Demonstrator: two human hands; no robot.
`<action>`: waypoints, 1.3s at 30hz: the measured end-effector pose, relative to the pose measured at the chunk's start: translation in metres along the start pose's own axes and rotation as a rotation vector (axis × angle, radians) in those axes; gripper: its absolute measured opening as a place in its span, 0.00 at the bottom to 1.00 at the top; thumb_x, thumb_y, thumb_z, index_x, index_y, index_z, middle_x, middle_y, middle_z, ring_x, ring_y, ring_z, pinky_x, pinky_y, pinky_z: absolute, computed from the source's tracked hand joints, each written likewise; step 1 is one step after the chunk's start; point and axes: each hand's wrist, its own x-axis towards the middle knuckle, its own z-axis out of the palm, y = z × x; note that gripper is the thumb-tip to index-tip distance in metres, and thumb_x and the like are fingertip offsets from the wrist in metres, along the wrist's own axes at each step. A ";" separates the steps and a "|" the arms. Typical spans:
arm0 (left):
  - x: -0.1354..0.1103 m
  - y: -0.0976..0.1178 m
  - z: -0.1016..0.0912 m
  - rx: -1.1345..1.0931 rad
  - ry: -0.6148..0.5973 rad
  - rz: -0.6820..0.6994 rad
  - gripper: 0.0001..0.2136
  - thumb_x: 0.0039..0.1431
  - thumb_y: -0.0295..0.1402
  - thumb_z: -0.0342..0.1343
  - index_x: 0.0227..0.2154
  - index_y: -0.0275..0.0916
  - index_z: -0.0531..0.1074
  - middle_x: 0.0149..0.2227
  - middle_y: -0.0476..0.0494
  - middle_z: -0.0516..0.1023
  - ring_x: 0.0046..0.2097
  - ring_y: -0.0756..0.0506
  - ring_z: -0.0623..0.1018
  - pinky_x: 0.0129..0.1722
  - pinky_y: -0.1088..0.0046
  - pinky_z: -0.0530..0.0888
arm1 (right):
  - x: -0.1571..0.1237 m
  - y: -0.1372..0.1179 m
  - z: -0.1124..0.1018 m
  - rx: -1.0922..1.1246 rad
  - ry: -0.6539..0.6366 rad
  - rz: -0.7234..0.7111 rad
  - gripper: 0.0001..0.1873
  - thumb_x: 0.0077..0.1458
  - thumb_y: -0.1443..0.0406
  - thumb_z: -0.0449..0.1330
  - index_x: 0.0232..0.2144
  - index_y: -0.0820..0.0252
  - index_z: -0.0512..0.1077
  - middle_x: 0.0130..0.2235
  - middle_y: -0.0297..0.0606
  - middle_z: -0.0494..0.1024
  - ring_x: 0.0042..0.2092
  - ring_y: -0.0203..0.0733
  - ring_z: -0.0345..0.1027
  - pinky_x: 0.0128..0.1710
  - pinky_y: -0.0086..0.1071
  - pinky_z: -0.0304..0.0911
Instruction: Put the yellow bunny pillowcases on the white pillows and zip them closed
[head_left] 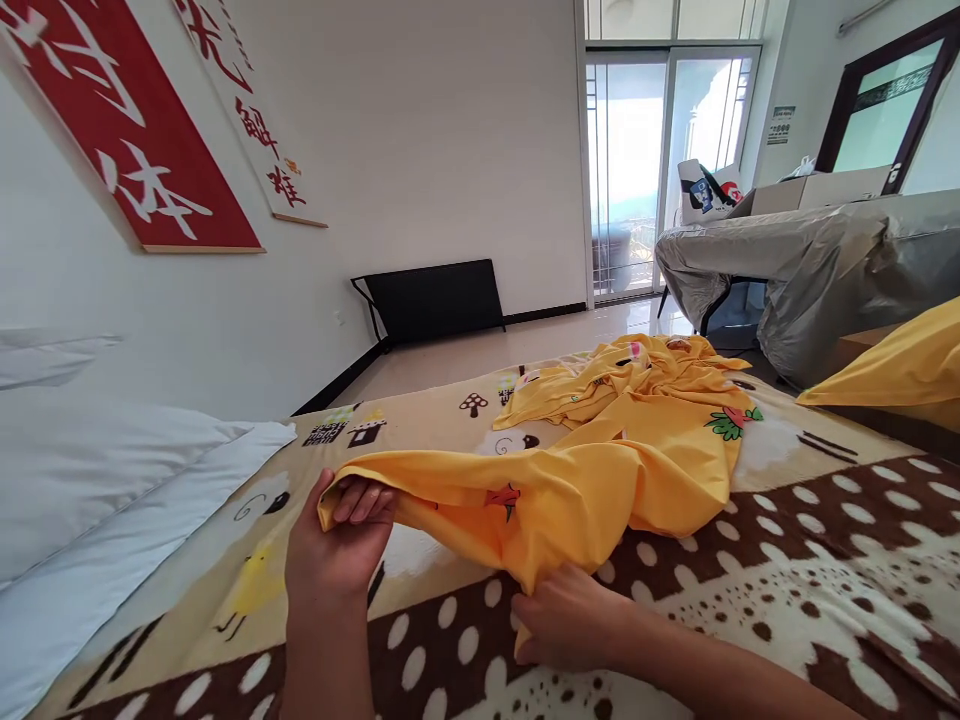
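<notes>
A large yellow cloth (585, 490), printed with carrots, is stretched between my hands and trails away in a crumpled heap toward the far side of the bed. My left hand (345, 530) is closed on one end of its edge, with the fingers curled inside the fold. Lower and to the right, my right hand (566, 615) grips a bunched part of the same edge in its fist. Between the two hands the cloth hangs in an open fold. Underneath lies a patterned blanket (442, 625) with brown, dotted and cartoon sheep areas.
White bedding (150, 490) lies along the left. A folded black frame (435, 300) leans on the back wall. At the right, a plastic-covered table (810, 250) bears boxes, and another yellow fabric (900, 360) juts in. A glass sliding door (630, 180) stands behind.
</notes>
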 end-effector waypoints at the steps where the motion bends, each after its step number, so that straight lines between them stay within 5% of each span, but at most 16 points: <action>1: 0.001 0.001 -0.002 -0.008 0.002 0.001 0.17 0.62 0.28 0.42 0.16 0.38 0.52 0.10 0.56 0.53 0.14 0.56 0.55 0.16 0.78 0.58 | 0.000 0.006 -0.004 -0.001 0.006 0.024 0.19 0.54 0.52 0.57 0.33 0.63 0.74 0.28 0.42 0.78 0.29 0.44 0.70 0.26 0.32 0.57; 7: 0.011 0.010 -0.018 -0.039 0.014 0.022 0.13 0.56 0.24 0.45 0.17 0.38 0.53 0.12 0.56 0.53 0.15 0.55 0.56 0.17 0.79 0.57 | -0.032 0.052 -0.070 0.331 0.249 0.103 0.19 0.52 0.50 0.59 0.24 0.58 0.68 0.24 0.31 0.70 0.28 0.35 0.60 0.26 0.27 0.52; 13: 0.010 0.015 -0.019 -0.063 0.019 0.040 0.12 0.55 0.22 0.46 0.18 0.37 0.55 0.12 0.57 0.53 0.15 0.56 0.55 0.16 0.79 0.56 | -0.073 0.101 -0.104 0.799 0.808 0.201 0.18 0.49 0.61 0.59 0.19 0.59 0.54 0.22 0.28 0.57 0.26 0.31 0.50 0.26 0.26 0.50; 18: 0.011 0.013 -0.021 -0.054 0.097 0.020 0.16 0.57 0.21 0.46 0.17 0.38 0.52 0.11 0.58 0.50 0.14 0.55 0.56 0.17 0.78 0.59 | -0.102 0.100 -0.115 1.341 1.261 0.085 0.18 0.38 0.66 0.63 0.19 0.57 0.53 0.21 0.26 0.53 0.21 0.29 0.49 0.18 0.24 0.47; 20: 0.016 0.012 -0.024 -0.021 0.131 0.016 0.15 0.58 0.20 0.45 0.18 0.38 0.54 0.12 0.57 0.53 0.15 0.55 0.58 0.17 0.79 0.60 | -0.105 0.092 -0.120 1.466 1.270 0.099 0.14 0.37 0.66 0.63 0.25 0.56 0.60 0.24 0.28 0.60 0.22 0.31 0.55 0.19 0.24 0.52; 22: 0.022 0.010 -0.027 0.097 0.168 0.002 0.11 0.59 0.21 0.43 0.23 0.37 0.63 0.19 0.51 0.67 0.21 0.53 0.69 0.21 0.78 0.66 | -0.097 0.088 -0.120 1.475 1.184 0.196 0.20 0.38 0.65 0.64 0.37 0.53 0.64 0.27 0.29 0.66 0.23 0.33 0.60 0.20 0.25 0.55; 24: 0.023 0.007 -0.025 0.316 0.236 0.106 0.08 0.59 0.24 0.46 0.37 0.38 0.68 0.40 0.42 0.75 0.38 0.48 0.76 0.32 0.74 0.71 | -0.081 0.090 -0.114 1.410 1.100 0.309 0.28 0.40 0.62 0.65 0.46 0.54 0.64 0.28 0.30 0.70 0.24 0.34 0.63 0.22 0.26 0.58; 26: 0.015 0.002 -0.016 0.598 0.250 0.342 0.17 0.56 0.29 0.54 0.49 0.43 0.65 0.56 0.41 0.66 0.54 0.43 0.70 0.46 0.68 0.70 | -0.060 0.095 -0.103 1.356 1.037 0.367 0.26 0.41 0.59 0.65 0.44 0.58 0.66 0.29 0.32 0.72 0.29 0.38 0.66 0.27 0.29 0.63; 29: -0.016 -0.016 0.006 1.052 -0.071 0.646 0.25 0.54 0.37 0.57 0.56 0.48 0.61 0.62 0.44 0.59 0.62 0.40 0.60 0.56 0.61 0.63 | -0.038 0.091 -0.088 1.267 0.904 0.338 0.16 0.46 0.59 0.61 0.36 0.62 0.71 0.32 0.37 0.75 0.33 0.42 0.68 0.32 0.32 0.64; 32: -0.053 -0.046 0.024 1.497 -0.577 0.738 0.30 0.57 0.34 0.53 0.62 0.50 0.50 0.65 0.45 0.54 0.64 0.39 0.55 0.59 0.56 0.58 | -0.038 0.067 -0.082 1.028 0.785 0.203 0.12 0.51 0.64 0.53 0.38 0.59 0.73 0.37 0.38 0.76 0.39 0.42 0.68 0.40 0.34 0.62; 34: -0.067 -0.067 0.030 1.681 -0.800 0.726 0.34 0.56 0.29 0.51 0.64 0.50 0.43 0.65 0.45 0.54 0.64 0.41 0.56 0.60 0.58 0.58 | -0.044 0.049 -0.083 0.922 0.731 0.104 0.15 0.52 0.68 0.50 0.41 0.56 0.71 0.40 0.37 0.76 0.43 0.41 0.67 0.45 0.34 0.60; 36: -0.069 -0.083 0.031 1.722 -0.919 0.655 0.31 0.57 0.27 0.49 0.62 0.48 0.49 0.60 0.44 0.64 0.58 0.43 0.64 0.56 0.62 0.63 | -0.048 0.035 -0.084 0.902 0.718 0.068 0.17 0.52 0.70 0.50 0.44 0.55 0.67 0.36 0.34 0.74 0.40 0.38 0.66 0.43 0.32 0.59; 39: -0.061 -0.092 0.029 1.676 -0.940 0.576 0.13 0.60 0.29 0.47 0.46 0.44 0.69 0.44 0.44 0.76 0.45 0.44 0.72 0.45 0.67 0.69 | -0.048 0.028 -0.086 0.881 0.770 0.145 0.13 0.52 0.68 0.54 0.42 0.55 0.63 0.27 0.28 0.68 0.32 0.34 0.63 0.36 0.29 0.58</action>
